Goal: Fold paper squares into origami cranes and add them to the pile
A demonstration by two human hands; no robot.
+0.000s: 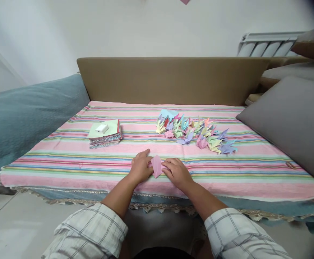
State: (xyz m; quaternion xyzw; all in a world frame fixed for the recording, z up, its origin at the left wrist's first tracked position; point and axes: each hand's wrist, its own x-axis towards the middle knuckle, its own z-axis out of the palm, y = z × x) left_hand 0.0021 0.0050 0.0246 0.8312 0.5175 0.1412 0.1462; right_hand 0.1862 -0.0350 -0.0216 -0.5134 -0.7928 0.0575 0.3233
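Note:
A small pink sheet of origami paper (157, 167), folded into a kite-like diamond, lies on the striped cloth (73, 162) between my hands. My left hand (141, 166) has its thumb and a finger closed on the paper's left edge, with the index finger stretched out above it. At the right edge, my right hand (177, 172) pinches the paper between thumb and fingers. Beyond my right hand sits a cluster of folded paper cranes (188, 135) in many colours. To the left is a stack of square coloured paper (105, 138) with a small white block (102, 128) on top.
The cloth covers a sofa seat with a brown backrest (170, 79). A blue armrest cover (35, 108) is at left. A grey cushion (289, 118) leans at right, near a small brown item (290, 164). A radiator (270, 43) stands behind.

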